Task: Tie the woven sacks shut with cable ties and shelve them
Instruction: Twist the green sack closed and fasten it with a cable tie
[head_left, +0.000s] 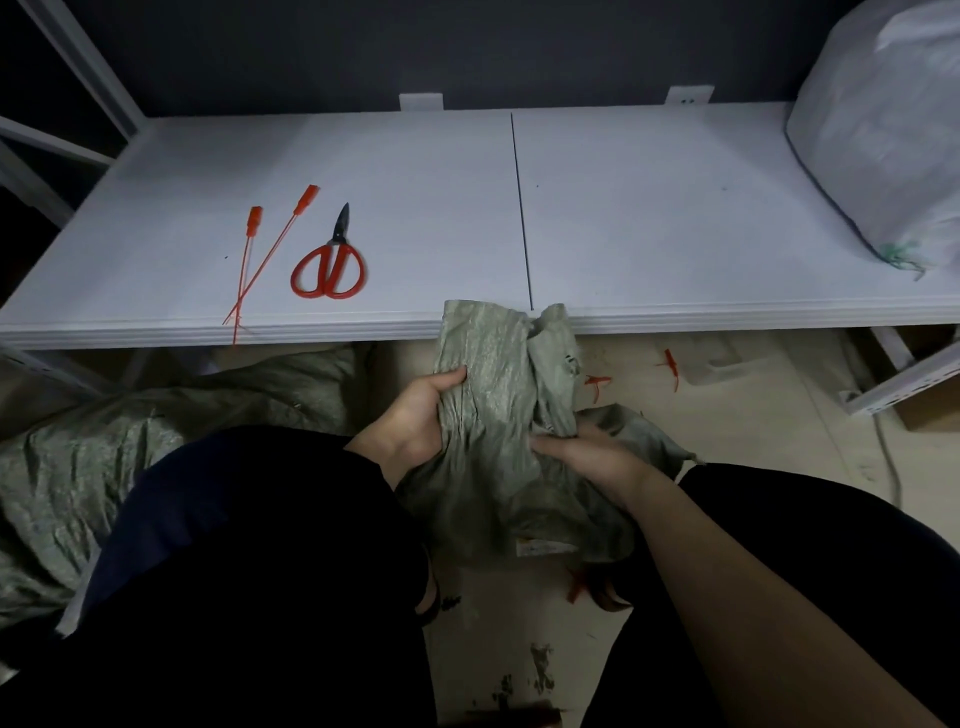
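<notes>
On my feed, far left: a crumpled grey-green woven sack (78, 467) lies on the floor. Above it, on the white shelf board (649, 218): two red cable ties (275, 246) crossed near the front edge, with red-handled scissors (330, 265) just beside them, blades closed. Centre, in front of the shelf edge: left hand (415, 415) curled round the left side of a second grey-green woven sack (493, 415), held upright with its mouth open. Right hand (587, 452) grips its bunched right side lower down. Red tie offcuts (670, 366) on the floor beyond. Far right, on the shelf: a full white woven sack (883, 130).
</notes>
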